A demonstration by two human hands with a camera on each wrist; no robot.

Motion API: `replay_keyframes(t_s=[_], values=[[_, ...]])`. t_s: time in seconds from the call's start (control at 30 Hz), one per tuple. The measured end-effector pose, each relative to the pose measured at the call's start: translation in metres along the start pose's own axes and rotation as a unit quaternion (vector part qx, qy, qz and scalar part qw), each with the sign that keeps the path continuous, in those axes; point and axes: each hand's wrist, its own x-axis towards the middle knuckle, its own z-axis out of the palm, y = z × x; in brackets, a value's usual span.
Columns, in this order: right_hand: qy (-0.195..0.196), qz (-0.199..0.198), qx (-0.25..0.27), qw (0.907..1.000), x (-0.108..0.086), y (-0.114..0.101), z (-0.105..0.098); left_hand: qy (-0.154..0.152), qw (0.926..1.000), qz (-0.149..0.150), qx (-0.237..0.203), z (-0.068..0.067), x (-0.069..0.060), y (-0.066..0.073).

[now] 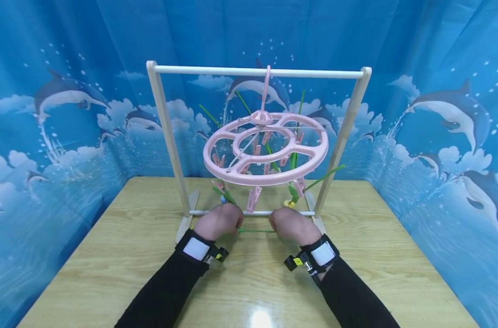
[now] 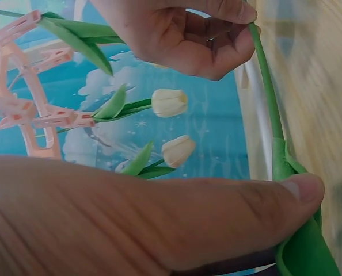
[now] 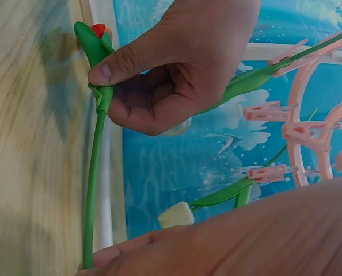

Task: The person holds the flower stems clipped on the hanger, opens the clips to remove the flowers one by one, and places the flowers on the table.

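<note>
Two hands, one fake tulip (image 1: pixel 255 230) btwn them: it lies crosswise over the mid table (image 1: pixel 121 269), near side of the rack's lower white bar (image 1: pixel 257 213). Can't tell if it touches the tabletop.

Left hand (image 1: pixel 221 221) grips it, thumb + fingers pinching the green leafy part just by the red bloom (image 3: pixel 102 30), so bloom end = left. Right hand (image 1: pixel 294 224) pinches the bare stem near its other end, fingertips closed on it, other fingers curled. Stem btwn hands looks approx straight.

Just beyond: wooden rack (image 1: pixel 349 123) w/ white top bar (image 1: pixel 207 70); pink round hanger (image 1: pixel 265 179) hooked on it approx mid-bar, tilted. Pink clips (image 1: pixel 254 200) dangle all round, some w/ other tulips clipped in, incl. a blue one (image 1: pixel 223 199) by left hand, a yellow one (image 1: pixel 290 203) by right hand, + white ones (image 2: pixel 169 102) too.

Both forearms in black sleeves (image 1: pixel 162 291), w/ a strapped-on cam (image 1: pixel 221 253) at each wrist. Far side + both sides: blue curtain (image 1: pixel 216 27) w/ dolphins, clouds etc.
</note>
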Motion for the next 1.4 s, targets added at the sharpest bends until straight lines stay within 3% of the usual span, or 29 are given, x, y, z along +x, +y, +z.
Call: replay_keyframes(t_s=[0.23, 0.5, 0.7, 0.83, 0.93, 1.1, 1.13, 1.4], values=[[0.01, -0.01, -0.031, 0.9994, 0.007, 0.006, 0.009, 0.014, 0.9997, 0.013, 0.015, 0.008, 0.004, -0.002], [0.053, -0.071, -0.077, 0.9931, 0.01, 0.011, 0.017, 0.011, 0.9981, 0.011, 0.06, 0.016, 0.013, -0.003], [0.045, -0.055, -0.061, 0.9956, 0.012, 0.012, 0.021, 0.009, 0.9984, -0.001, 0.055, 0.019, 0.014, -0.002], [0.03, -0.041, -0.045, 0.9977, 0.015, 0.014, 0.022, 0.026, 0.9977, 0.012, 0.062, 0.022, 0.014, -0.004], [0.035, -0.059, -0.041, 0.9968, 0.024, 0.025, 0.03, 0.044, 0.9964, 0.028, 0.067, 0.025, 0.013, -0.006], [0.047, -0.082, -0.075, 0.9927, 0.026, 0.024, 0.03, 0.067, 0.9936, 0.042, 0.08, 0.029, 0.012, -0.008], [0.04, -0.073, -0.081, 0.9932, 0.019, 0.013, 0.023, 0.067, 0.9937, 0.041, 0.08, 0.03, 0.012, -0.008], [0.036, -0.059, -0.123, 0.99, 0.02, 0.014, 0.027, 0.069, 0.9942, 0.036, 0.074, 0.033, 0.013, -0.006]])
